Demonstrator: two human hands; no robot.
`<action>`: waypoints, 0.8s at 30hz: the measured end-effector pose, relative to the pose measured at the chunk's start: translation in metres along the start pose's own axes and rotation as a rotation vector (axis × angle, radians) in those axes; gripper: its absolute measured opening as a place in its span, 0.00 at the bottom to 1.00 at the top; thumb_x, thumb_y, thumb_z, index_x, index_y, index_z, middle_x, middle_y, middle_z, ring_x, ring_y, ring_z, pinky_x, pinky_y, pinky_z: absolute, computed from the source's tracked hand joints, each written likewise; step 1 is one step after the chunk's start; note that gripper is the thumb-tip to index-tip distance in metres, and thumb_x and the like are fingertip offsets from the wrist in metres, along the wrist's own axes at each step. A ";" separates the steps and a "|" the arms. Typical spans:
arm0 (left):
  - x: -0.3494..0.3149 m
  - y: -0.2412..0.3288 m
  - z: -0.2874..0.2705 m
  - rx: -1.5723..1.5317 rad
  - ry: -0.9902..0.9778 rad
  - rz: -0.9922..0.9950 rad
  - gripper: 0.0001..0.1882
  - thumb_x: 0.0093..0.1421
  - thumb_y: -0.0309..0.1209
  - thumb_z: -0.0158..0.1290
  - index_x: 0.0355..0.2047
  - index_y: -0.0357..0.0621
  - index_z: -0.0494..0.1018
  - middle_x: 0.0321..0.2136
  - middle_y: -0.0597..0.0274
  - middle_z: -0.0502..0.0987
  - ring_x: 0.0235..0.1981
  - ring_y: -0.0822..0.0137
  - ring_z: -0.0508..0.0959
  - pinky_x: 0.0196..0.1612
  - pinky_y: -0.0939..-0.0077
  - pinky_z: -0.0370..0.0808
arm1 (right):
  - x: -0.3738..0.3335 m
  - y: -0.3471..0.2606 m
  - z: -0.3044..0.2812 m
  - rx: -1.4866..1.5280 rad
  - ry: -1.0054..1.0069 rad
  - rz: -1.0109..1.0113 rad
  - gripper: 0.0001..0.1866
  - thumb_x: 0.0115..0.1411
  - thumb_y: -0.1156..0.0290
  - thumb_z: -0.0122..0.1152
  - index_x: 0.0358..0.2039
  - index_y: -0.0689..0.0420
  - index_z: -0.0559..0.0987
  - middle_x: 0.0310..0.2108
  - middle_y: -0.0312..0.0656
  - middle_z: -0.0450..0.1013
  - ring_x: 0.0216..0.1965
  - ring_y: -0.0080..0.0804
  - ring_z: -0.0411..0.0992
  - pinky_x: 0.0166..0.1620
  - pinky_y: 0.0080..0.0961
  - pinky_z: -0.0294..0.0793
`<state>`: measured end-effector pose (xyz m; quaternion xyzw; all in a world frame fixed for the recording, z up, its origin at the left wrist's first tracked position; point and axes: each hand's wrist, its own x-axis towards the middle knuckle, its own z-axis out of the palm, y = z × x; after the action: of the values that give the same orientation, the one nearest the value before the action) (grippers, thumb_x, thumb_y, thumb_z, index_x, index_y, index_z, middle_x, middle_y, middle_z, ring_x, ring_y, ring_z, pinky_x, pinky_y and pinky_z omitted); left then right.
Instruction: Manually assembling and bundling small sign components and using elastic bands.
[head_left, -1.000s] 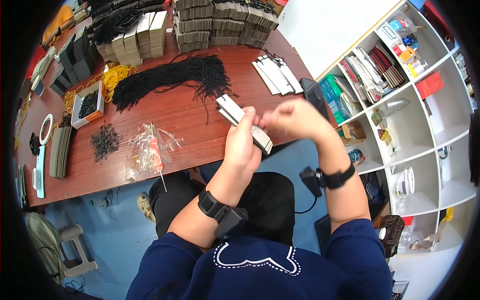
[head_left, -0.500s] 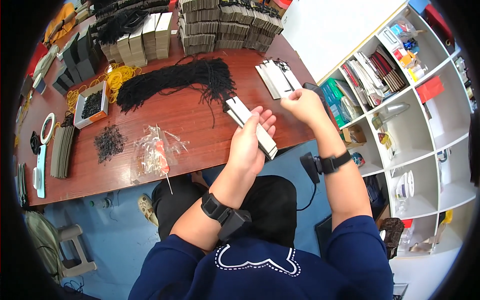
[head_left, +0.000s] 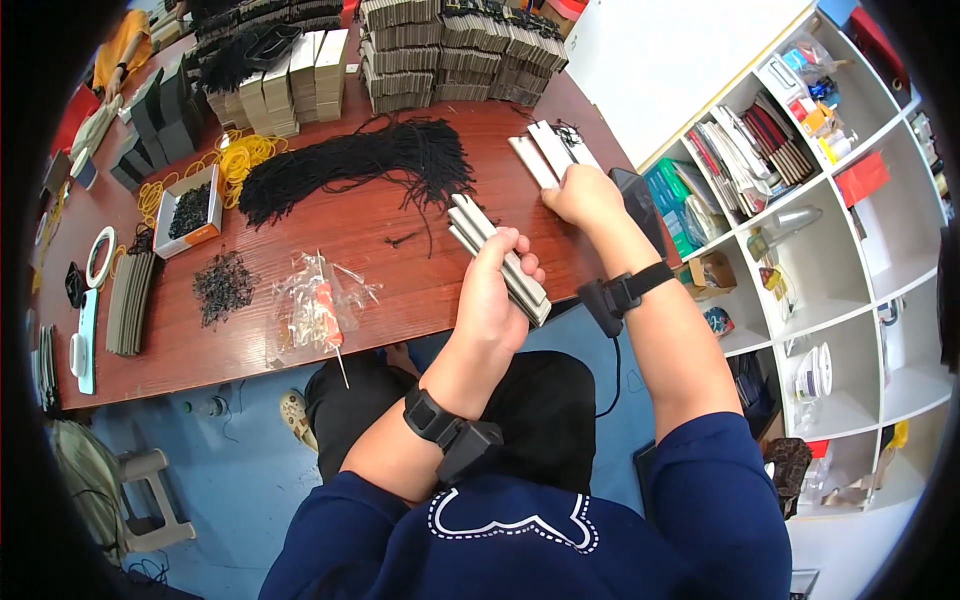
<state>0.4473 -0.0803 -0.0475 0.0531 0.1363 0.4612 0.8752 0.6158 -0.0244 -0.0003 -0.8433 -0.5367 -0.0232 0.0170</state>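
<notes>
My left hand (head_left: 495,290) grips a stack of long grey-white card strips (head_left: 487,240) over the front edge of the reddish wooden table (head_left: 300,240). My right hand (head_left: 583,195) rests, fingers down, on a small pile of similar pale strips (head_left: 548,152) lying near the table's right end; whether it grips one I cannot tell. A bundle of black cords (head_left: 350,165) lies spread across the table just left of both hands. Both wrists wear black bands.
Stacks of grey-brown cards (head_left: 440,50) line the far edge. A box of black bits (head_left: 190,208), yellow rubber bands (head_left: 235,158), a heap of black pieces (head_left: 222,285) and a clear plastic bag (head_left: 315,310) lie to the left. White shelves (head_left: 800,200) stand at right.
My right hand has left the stack in my left hand and reached forward-right to the pale strips on the table. My left hand keeps the stack.
</notes>
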 end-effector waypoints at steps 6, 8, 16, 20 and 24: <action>0.005 0.000 -0.003 0.012 0.032 -0.020 0.07 0.58 0.30 0.51 0.35 0.46 0.64 0.26 0.65 0.69 0.24 0.73 0.69 0.29 0.76 0.71 | -0.017 0.007 -0.009 0.020 -0.252 -0.001 0.26 0.39 0.57 0.65 0.35 0.65 0.80 0.36 0.57 0.75 0.40 0.46 0.75 0.45 0.33 0.74; 0.006 -0.005 -0.006 0.013 0.043 -0.018 0.08 0.58 0.30 0.52 0.36 0.46 0.65 0.27 0.66 0.70 0.24 0.73 0.69 0.29 0.75 0.72 | -0.030 0.013 -0.008 0.033 -0.154 -0.057 0.26 0.38 0.56 0.65 0.33 0.65 0.79 0.33 0.57 0.76 0.38 0.46 0.76 0.43 0.32 0.74; 0.007 -0.008 -0.007 0.010 0.027 0.005 0.17 0.61 0.31 0.52 0.46 0.37 0.61 0.47 0.50 0.69 0.50 0.60 0.71 0.54 0.67 0.70 | -0.070 0.006 -0.029 0.660 -0.472 -0.175 0.16 0.44 0.61 0.62 0.26 0.63 0.78 0.24 0.43 0.75 0.25 0.28 0.74 0.31 0.24 0.73; 0.003 -0.005 -0.006 -0.001 0.090 0.016 0.16 0.59 0.27 0.51 0.47 0.40 0.61 0.40 0.56 0.69 0.42 0.64 0.72 0.52 0.67 0.71 | -0.060 -0.008 -0.046 0.502 -0.532 -0.204 0.19 0.47 0.58 0.62 0.28 0.64 0.79 0.24 0.47 0.76 0.26 0.31 0.75 0.34 0.26 0.74; 0.005 -0.008 -0.007 -0.016 0.097 0.009 0.15 0.56 0.24 0.51 0.43 0.45 0.63 0.28 0.65 0.67 0.29 0.70 0.70 0.39 0.71 0.73 | -0.002 0.015 -0.002 0.041 0.153 -0.083 0.24 0.49 0.52 0.61 0.34 0.62 0.81 0.34 0.51 0.77 0.40 0.45 0.75 0.45 0.35 0.73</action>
<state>0.4544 -0.0815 -0.0570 0.0245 0.1746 0.4684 0.8657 0.6287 -0.0333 0.0016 -0.8156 -0.5686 -0.0772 0.0742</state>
